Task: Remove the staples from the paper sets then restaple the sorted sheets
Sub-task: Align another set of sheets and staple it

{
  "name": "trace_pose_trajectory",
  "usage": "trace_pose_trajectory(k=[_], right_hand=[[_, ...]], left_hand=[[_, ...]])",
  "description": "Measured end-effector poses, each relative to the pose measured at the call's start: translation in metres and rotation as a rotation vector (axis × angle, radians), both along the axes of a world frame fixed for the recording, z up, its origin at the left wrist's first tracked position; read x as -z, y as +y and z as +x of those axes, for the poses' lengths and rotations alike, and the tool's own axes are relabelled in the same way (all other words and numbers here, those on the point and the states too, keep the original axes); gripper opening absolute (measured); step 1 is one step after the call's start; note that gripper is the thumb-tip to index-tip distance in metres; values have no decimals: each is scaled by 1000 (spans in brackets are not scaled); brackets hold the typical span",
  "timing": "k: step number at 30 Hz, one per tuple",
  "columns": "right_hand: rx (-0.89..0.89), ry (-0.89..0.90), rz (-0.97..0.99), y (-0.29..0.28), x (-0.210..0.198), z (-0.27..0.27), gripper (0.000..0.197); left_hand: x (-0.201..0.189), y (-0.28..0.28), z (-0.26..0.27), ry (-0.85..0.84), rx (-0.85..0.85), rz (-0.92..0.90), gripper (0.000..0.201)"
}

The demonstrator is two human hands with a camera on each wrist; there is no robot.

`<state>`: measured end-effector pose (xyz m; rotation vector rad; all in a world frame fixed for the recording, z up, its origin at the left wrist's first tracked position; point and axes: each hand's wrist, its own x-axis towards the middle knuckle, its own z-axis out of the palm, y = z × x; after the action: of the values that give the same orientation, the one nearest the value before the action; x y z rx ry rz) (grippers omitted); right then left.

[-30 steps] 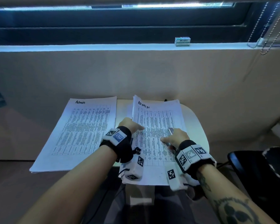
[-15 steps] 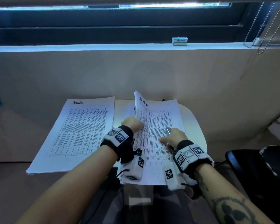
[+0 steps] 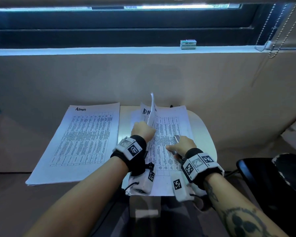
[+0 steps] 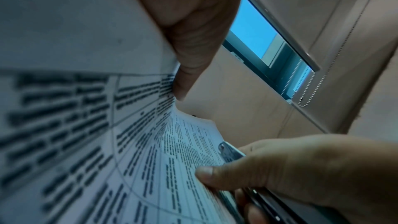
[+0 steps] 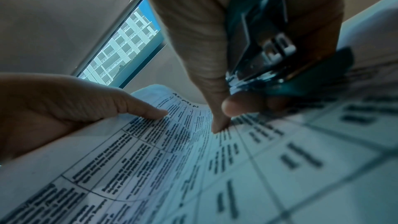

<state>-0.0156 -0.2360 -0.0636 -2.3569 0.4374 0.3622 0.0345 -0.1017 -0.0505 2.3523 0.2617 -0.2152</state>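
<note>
Two printed paper sets lie side by side. The left set is headed "Admin" and lies flat. The right set rests on a small white table. My left hand pinches the left edge of the right set's top sheet, which stands almost upright. My right hand grips a metal stapler and its thumb presses on the page. The left wrist view shows my fingers on the lifted sheet. The stapler sits in my palm in the right wrist view.
A small box sits on the window sill above a beige wall. A blind's bead chain hangs at the upper right. A black chair stands to the right of the table. The left set overhangs a brown surface.
My left hand has raised the top sheet's left edge from slightly curled to nearly upright. My right hand with the stapler has stayed on the page.
</note>
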Motion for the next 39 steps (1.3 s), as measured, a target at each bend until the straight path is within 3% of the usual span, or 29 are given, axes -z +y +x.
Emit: trace_pose_trajectory(k=[6,8,11,13,16,20,22,24,25,27,29,31,33,36,39], right_hand=[[16,-3,74,0,2,1,31],[14,-5,77,-1,4,1,31],[2,-2,40,0,3,1,30],[-1,8,67,1,0,1,29],[15,-25,127,-4,-4,1,25],[414,-506,251,-28,-29,0,20],[487,-659,360,-41,-53,-5,22],[430,-688,635,-46,-75,-11,24],[384,-687,744,-46,-84,-13,23],[332,-747,794,-41,-102,-17,17],[361,-922,683,-32,-118,-24,12],[399,-1130,578,-21,-132,-35,21],[402,-1264,599,-9,-141,-50,27],[415,-1242,755,5,-130,-70,21],[441,-1112,824,7,-103,-77,27]], left_hand=[[-5,13,6,-83,-170,-309,66],[-10,19,10,93,-151,-395,68],[-16,23,9,438,16,-457,81],[-12,27,11,488,117,-380,76],[-4,33,12,268,84,-362,58],[-16,48,0,114,242,-800,32],[-28,57,-3,73,324,-958,50],[-41,61,-4,36,359,-1040,77],[-51,61,-7,5,370,-1058,78],[-75,56,-16,-85,342,-1045,67],[-102,47,-29,-251,319,-976,44],[-126,37,-47,-487,368,-886,18],[-139,31,-62,-665,381,-839,19],[-130,29,-73,-827,338,-742,15],[-114,34,-70,-738,353,-713,19]])
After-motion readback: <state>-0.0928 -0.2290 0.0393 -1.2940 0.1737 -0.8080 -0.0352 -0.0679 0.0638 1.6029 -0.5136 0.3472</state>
